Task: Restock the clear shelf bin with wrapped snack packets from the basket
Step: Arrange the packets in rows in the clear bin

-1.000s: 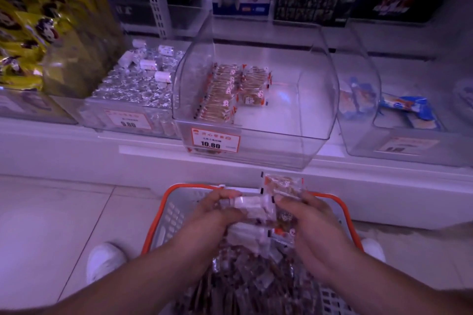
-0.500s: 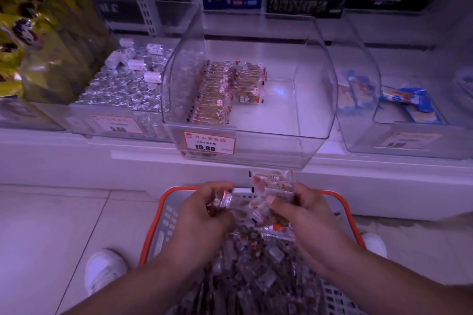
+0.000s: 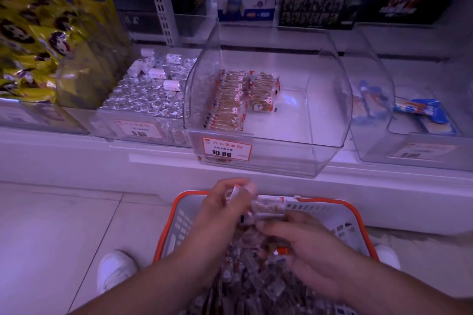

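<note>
The clear shelf bin (image 3: 330, 115) sits on the low shelf with a 10.80 price tag on its front. Two rows of wrapped snack packets (image 3: 230, 100) stand along its left side; its right part is bare. Below it, the orange-rimmed basket (image 3: 358, 215) holds a heap of loose packets (image 3: 245, 279). My left hand (image 3: 220, 210) is raised over the basket's far rim, shut on a small stack of packets (image 3: 267, 208). My right hand (image 3: 307, 250) lies lower on the heap, fingers curled around packets there.
To the left stands a bin of silver-wrapped sweets (image 3: 148, 94), then yellow bags (image 3: 38, 46). On the right is a bin with blue packets (image 3: 419, 112). Boxes line the upper shelf (image 3: 320, 7). My white shoe (image 3: 115, 268) is on the tiled floor.
My right hand has dropped from the held stack down onto the basket's heap. My left hand has risen slightly and holds the stack alone.
</note>
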The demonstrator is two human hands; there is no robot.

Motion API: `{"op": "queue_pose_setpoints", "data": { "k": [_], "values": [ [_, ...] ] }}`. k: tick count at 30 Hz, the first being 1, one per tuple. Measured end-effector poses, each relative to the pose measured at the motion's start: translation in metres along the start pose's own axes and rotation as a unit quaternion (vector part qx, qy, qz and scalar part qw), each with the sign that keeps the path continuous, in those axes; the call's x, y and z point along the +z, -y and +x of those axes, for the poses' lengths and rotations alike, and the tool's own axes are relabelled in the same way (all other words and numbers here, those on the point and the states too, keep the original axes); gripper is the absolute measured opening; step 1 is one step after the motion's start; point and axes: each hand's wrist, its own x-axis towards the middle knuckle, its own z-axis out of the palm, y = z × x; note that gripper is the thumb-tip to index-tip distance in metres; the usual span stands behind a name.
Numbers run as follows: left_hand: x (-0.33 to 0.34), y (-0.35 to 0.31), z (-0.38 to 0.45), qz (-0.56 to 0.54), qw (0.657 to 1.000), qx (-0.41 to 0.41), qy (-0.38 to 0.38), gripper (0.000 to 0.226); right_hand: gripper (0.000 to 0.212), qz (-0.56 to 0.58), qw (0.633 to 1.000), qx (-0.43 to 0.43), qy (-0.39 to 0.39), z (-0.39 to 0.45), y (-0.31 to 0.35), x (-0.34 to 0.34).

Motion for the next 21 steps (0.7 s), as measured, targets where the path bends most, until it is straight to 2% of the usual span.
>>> {"op": "queue_pose_setpoints", "data": {
  "k": [2,4,7,9,11,14,17,18,21],
  "values": [
    [0.001,0.003,-0.003,0.043,0.998,0.042,0.000,0.031,0.015,-0.015,1.000,0.018,0.011,-0.001,0.006,-0.001],
    [0.000,0.002,-0.002,0.023,0.998,0.048,-0.047,0.032,0.021,-0.062,0.998,0.018,0.003,0.000,0.011,-0.004],
    [-0.005,-0.007,0.003,0.013,0.993,0.069,-0.098,0.027,0.033,-0.121,0.987,-0.045,-0.097,0.003,0.018,-0.018],
    [-0.005,-0.010,0.003,0.066,0.989,0.102,-0.086,0.029,0.033,-0.109,0.983,-0.080,-0.123,0.005,0.021,-0.023],
    [0.000,-0.009,-0.001,0.078,0.991,0.095,-0.051,0.028,0.036,-0.088,0.986,-0.097,-0.105,0.006,0.020,-0.021],
    [0.007,-0.007,-0.006,-0.043,0.999,-0.002,-0.012,0.022,0.035,-0.058,0.982,-0.141,-0.109,0.008,0.014,-0.015],
    [0.007,-0.006,-0.006,-0.111,0.993,-0.036,0.026,0.020,0.022,-0.141,0.955,-0.196,-0.175,0.007,0.010,-0.013],
    [0.008,-0.007,-0.007,-0.116,0.992,-0.029,0.039,0.021,0.021,-0.156,0.948,-0.206,-0.184,0.007,0.009,-0.012],
    [0.013,-0.006,-0.007,-0.086,0.996,0.001,0.024,0.046,0.021,-0.196,0.939,-0.208,-0.191,0.008,0.004,-0.011]
  ]
}}
